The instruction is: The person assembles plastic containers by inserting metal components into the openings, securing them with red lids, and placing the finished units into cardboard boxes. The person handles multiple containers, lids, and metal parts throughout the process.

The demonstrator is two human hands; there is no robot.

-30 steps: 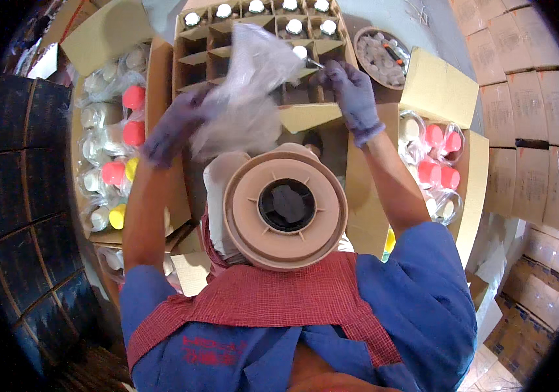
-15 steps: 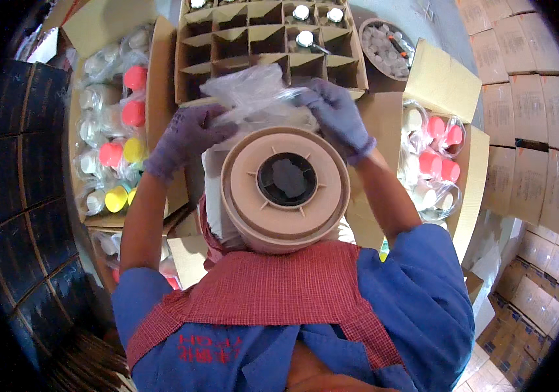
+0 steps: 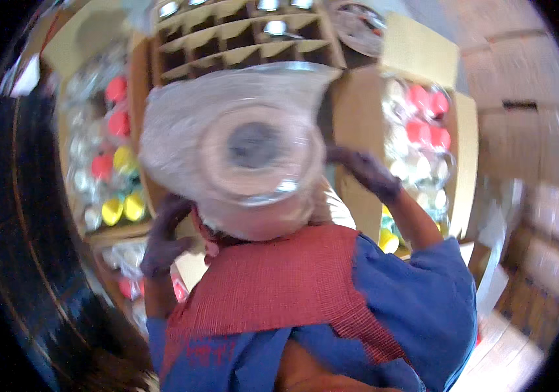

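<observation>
A round beige plastic base [image 3: 217,144] with a dark disc in its middle is in front of my chest, under a clear plastic bag [image 3: 172,130] spread over it. The bag's wide end fans out to the far left and its far right corner sticks out. My left hand [image 3: 165,238], in a purple-grey glove, is at the near left of the base, thumb and fingers apart. To the right, my gloved right hand [image 3: 369,173] stretches its fingers toward the bag's side. Motion blur hides whether either hand touches the bag.
A divided carton [image 3: 224,39] with several silver-topped items stands ahead. Open cartons of bagged, red- and yellow-capped items flank me at left [image 3: 139,104] and right [image 3: 361,111]. A round tub [image 3: 358,29] sits at the far right; stacked boxes [image 3: 508,144] line the right side.
The bag, bunched between my hands beyond the base, now lies spread over it. Both hands have come nearer my body, one on each side. The view has shifted.
</observation>
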